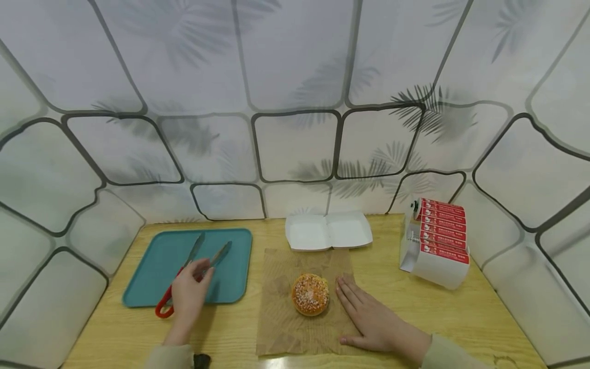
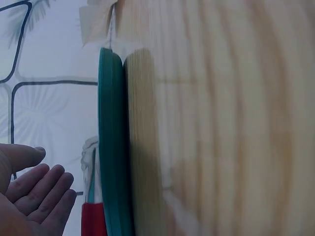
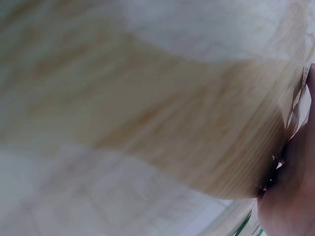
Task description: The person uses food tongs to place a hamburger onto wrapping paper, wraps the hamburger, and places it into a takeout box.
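My left hand (image 1: 188,292) is over the teal tray (image 1: 147,266), close to metal tongs (image 1: 195,247) with red handles that lie spread on it. The left wrist view shows this hand (image 2: 39,194) with loosely bent fingers and thumb apart and nothing between them; the red handle (image 2: 93,220) is beside it. A round bun (image 1: 311,295) with a seed-like topping sits on a crinkled brown paper sheet (image 1: 281,328). Just right of the bun, my right hand (image 1: 369,319) rests flat on the sheet's edge, fingers extended. Only part of the right hand (image 3: 290,191) appears in its wrist view.
An unfolded white paper box (image 1: 329,231) lies behind the sheet, near the patterned wall covering (image 1: 295,148). At the back right stands a holder with several red-and-white cartons (image 1: 442,230). All of it is on a wooden table (image 1: 405,302).
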The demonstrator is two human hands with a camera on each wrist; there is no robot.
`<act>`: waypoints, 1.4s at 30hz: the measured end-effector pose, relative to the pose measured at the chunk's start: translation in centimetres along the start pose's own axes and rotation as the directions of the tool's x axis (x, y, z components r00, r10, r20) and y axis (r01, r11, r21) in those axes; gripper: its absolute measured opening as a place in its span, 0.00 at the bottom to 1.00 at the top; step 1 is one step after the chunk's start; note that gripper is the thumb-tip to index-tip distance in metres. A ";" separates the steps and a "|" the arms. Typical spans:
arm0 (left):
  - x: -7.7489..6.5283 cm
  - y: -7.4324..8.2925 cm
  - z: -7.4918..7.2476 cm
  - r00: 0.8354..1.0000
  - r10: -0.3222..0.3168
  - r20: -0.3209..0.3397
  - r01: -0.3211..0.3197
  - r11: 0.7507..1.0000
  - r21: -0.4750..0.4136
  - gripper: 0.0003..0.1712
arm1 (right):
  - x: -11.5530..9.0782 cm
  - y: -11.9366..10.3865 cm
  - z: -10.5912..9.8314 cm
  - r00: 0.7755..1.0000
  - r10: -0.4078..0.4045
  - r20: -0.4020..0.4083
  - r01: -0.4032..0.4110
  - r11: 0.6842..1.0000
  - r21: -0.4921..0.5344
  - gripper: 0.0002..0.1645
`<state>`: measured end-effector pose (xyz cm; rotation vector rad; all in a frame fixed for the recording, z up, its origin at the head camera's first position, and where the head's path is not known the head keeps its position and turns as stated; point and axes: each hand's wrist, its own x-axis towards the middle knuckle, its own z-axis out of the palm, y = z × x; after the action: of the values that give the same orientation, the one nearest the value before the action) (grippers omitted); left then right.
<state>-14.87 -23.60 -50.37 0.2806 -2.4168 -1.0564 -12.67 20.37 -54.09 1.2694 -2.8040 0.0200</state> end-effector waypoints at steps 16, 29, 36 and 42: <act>0.2 2.0 3.8 0.989 0.019 0.145 -0.012 0.999 -0.046 0.13 | -0.2 0.1 0.3 1.000 -0.005 -0.018 0.005 1.000 -0.016 0.62; 0.7 3.5 6.2 0.969 0.003 0.249 0.006 0.999 -0.036 0.12 | -0.1 0.2 0.5 1.000 -0.008 -0.027 0.008 1.000 -0.008 0.62; 1.0 4.0 7.5 0.960 0.027 0.280 -0.019 0.999 -0.031 0.13 | -0.1 0.2 0.4 0.999 -0.012 -0.040 0.011 1.000 -0.013 0.62; 1.1 4.6 8.6 0.953 0.029 0.301 -0.008 0.997 -0.070 0.12 | -0.2 0.2 0.7 0.999 -0.013 -0.051 0.012 1.000 -0.024 0.62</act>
<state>-20.11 -15.47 -51.64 0.0753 -2.6372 -1.2489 -12.77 20.63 -54.75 1.2631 -2.7450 0.0182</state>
